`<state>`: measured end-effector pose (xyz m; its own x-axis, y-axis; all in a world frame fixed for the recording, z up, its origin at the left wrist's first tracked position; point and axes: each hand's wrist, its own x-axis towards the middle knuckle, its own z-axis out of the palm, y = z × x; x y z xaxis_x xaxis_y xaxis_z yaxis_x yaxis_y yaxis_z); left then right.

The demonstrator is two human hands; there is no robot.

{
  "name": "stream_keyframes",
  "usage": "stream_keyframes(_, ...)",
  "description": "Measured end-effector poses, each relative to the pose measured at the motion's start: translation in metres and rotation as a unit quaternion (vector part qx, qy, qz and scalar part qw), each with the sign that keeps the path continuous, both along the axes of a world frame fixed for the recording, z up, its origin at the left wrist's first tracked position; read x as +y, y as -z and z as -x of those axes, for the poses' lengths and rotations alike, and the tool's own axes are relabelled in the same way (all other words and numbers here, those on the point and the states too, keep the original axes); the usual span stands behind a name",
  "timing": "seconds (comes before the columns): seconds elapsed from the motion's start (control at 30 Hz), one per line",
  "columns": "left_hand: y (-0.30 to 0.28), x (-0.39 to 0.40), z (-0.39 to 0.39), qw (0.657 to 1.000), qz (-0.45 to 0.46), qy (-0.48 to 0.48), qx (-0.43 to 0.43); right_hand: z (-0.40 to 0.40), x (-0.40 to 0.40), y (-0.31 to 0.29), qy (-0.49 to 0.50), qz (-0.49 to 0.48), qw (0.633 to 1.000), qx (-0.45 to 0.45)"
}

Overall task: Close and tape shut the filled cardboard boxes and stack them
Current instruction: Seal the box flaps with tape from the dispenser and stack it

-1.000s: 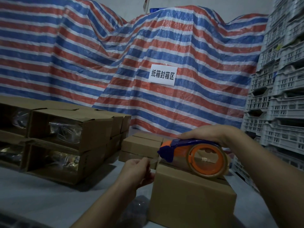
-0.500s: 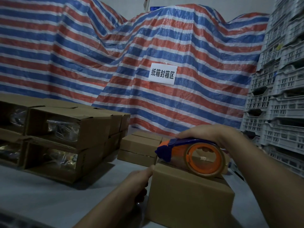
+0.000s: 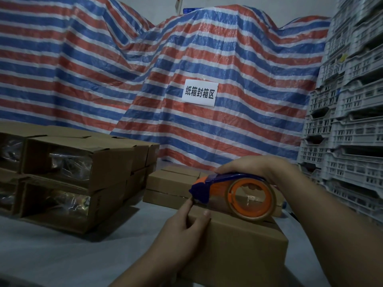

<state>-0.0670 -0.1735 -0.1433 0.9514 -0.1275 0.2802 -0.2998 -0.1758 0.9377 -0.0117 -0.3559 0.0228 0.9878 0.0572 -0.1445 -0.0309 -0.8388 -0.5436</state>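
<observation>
A closed cardboard box (image 3: pixel 238 249) stands in front of me on the grey table. On its top rests an orange and blue tape dispenser (image 3: pixel 238 193) with a clear tape roll. My right hand (image 3: pixel 250 167) grips the dispenser from above. My left hand (image 3: pixel 184 226) lies on the box's near left corner, index finger pointing up to the dispenser's blue nose, thumb on the box top. Behind this box sit two taped boxes (image 3: pixel 172 183), one on the other.
Open cardboard boxes (image 3: pixel 78 168) with plastic-wrapped contents are stacked in two layers at the left. A striped red, white and blue tarp (image 3: pixel 186 59) with a white paper sign (image 3: pixel 200 93) covers the back. White plastic crates (image 3: pixel 348 121) are piled at the right.
My left hand dropped from pinching the tape end, then rose onto the box's left corner up to the dispenser's nose. The dispenser and my right hand stayed on the box top.
</observation>
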Motion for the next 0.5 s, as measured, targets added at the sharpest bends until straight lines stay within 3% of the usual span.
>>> stream_keyframes(0.13, -0.006, 0.003, 0.0, 0.999, -0.034, 0.017, -0.006, -0.001, 0.0, 0.0, -0.003, -0.009, 1.0, 0.002)
stream_keyframes(0.27, -0.008, 0.002, 0.005, 0.998, -0.059, -0.029, -0.019, 0.0, 0.001, -0.001, -0.003, -0.006, 1.0, 0.004)
stream_keyframes(0.5, -0.013, 0.008, 0.008, 0.972, -0.215, -0.063, -0.074, 0.003, 0.003, -0.012, -0.001, 0.023, 0.999, 0.045)
